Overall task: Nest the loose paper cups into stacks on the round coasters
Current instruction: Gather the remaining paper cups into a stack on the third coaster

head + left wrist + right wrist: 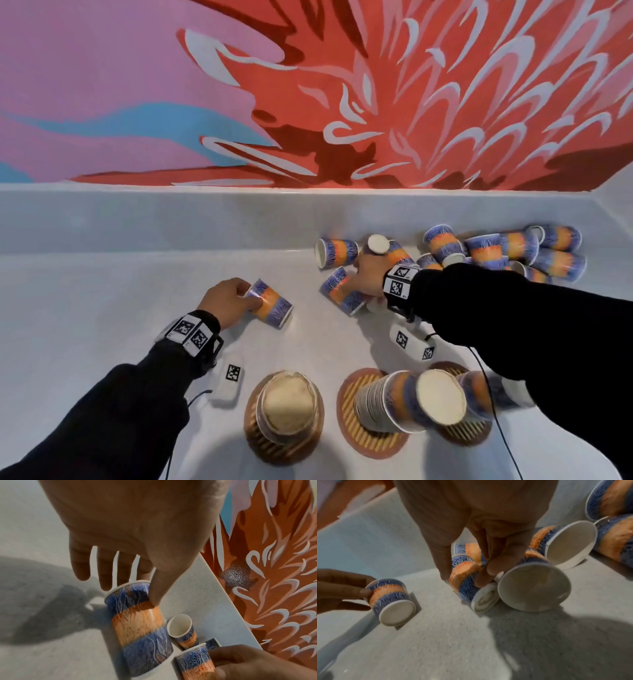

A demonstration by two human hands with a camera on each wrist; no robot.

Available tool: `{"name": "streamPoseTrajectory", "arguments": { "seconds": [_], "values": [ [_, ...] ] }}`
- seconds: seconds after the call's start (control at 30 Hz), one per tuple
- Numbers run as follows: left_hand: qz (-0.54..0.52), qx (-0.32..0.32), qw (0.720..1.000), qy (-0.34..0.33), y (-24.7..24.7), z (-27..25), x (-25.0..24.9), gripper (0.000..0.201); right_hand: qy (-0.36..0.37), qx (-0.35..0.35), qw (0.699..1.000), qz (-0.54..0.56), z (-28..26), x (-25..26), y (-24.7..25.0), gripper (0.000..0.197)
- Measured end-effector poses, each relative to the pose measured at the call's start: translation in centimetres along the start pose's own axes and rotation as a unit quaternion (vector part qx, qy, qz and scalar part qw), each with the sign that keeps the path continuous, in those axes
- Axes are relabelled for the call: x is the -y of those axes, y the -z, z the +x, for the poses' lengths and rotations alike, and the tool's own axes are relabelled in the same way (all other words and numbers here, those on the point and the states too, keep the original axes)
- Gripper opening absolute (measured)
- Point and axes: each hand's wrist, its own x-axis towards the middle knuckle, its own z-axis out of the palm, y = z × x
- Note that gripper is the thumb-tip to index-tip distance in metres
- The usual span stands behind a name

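- The head view alone shows three round coasters [352, 387] near the person, each with a stack of cups [383, 401] standing on it. The middle and right stacks look blurry.
- It also shows a pile of loose cups [513, 248] lying on their sides at the far right of the white tabletop [102, 291], by the painted wall [308, 85].
- The left hand [224, 301] holds one paper cup [270, 305] that lies on its side, left of the pile. In the left wrist view the thumb [161, 586] presses on the cup's blue band [137, 615] near its rim, and the other fingers [106, 572] reach down behind it.
- Only the right wrist view shows that cup's flat white bottom [397, 613].
- The right hand [368, 277] has its fingers [494, 568] curled round a second cup [467, 582], which also lies on its side. An open cup mouth [534, 586] sits just beside it.
- Each cup has a blue band, then an orange band, then a blue band, with thin white swirly lines. The insides are plain white.
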Motion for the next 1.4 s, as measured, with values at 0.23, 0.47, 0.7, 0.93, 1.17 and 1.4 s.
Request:
{"name": "streamPoseTrajectory", "arguments": {
  "seconds": [0.23, 0.47, 0.7, 0.93, 1.17, 1.4],
  "values": [
    [-0.038, -0.059, 0.992, -0.102, 0.8, 1.1, -3.3, 0.011, 0.043, 0.013, 0.997, -0.068, 1.5, 0.3, -2.1, 0.049],
    [0.051, -0.25, 0.893, -0.37, 3.7, 0.2, -8.2, 0.017, 0.162, -0.044, 0.981, 0.095, 0.2, 1.1, -1.4, 0.084],
    [0.111, -0.158, 0.838, -0.51, 3.4, 0.2, -12.0, 0.028, 0.18, -0.112, 0.955, 0.205, -1.5, -0.2, 1.4, 0.064],
    [0.082, -0.07, 0.812, -0.574, 2.6, 1.9, -15.8, 0.03, 0.183, -0.147, 0.951, 0.202, -3.0, -2.6, 4.1, 0.072],
    [-0.068, -0.068, 0.934, -0.344, 0.2, 6.1, -15.9, 0.011, 0.146, -0.183, 0.938, 0.257, -4.4, -5.4, 6.0, 0.064],
    [-0.126, 0.189, 0.962, -0.15, -4.1, 7.9, -13.2, 0.036, 0.115, -0.183, 0.945, 0.245, -6.6, -7.9, 6.1, 0.067]
  ]
}}
